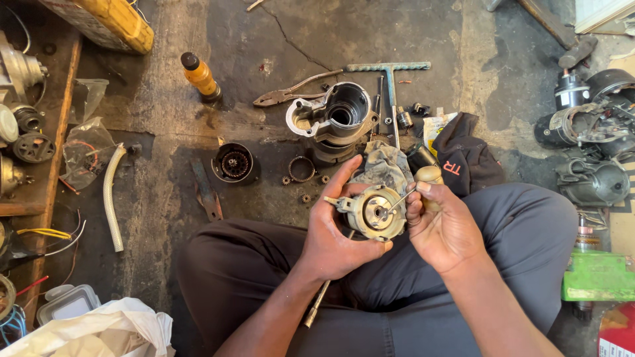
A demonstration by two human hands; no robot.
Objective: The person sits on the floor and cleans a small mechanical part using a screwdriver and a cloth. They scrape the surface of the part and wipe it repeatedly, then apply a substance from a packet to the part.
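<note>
Brass-coloured and grimy metal, the round motor end plate [374,211] sits cupped in the left hand [337,235], held over the lap above dark trousers [264,264]. Fingers wrap the rim from the outer side, thumb up along the top edge; the grasp is firm and closed around the plate. Right hand [446,231] is clenched round a wooden-handled screwdriver [413,192], handle knob above the fist, thin shaft angling down from the fingers to the plate's centre, tip touching or just at the hub. Judged from its look, the plate is rigid cast metal, fairly heavy for its bulk, probably greasy and so inclined to slip; small tabs projecting from its near-thumb side look easy to bend. Best hold seems to be the outer rim, as now, keeping clear of the central hub and those tabs. A slim rod [317,304] lies below the left wrist across the thigh. Just beyond the fingertips rests a dirty rag [383,165]. Further out from the grip, on the stained concrete floor [165,152]: a large aluminium housing [334,116], pliers [291,92], a T-handled wrench [390,69], a small gear cup [233,162], a loose ring [302,168], an orange bottle [200,78]. Well off to the right hand's side, more motor bodies [589,125].
</note>
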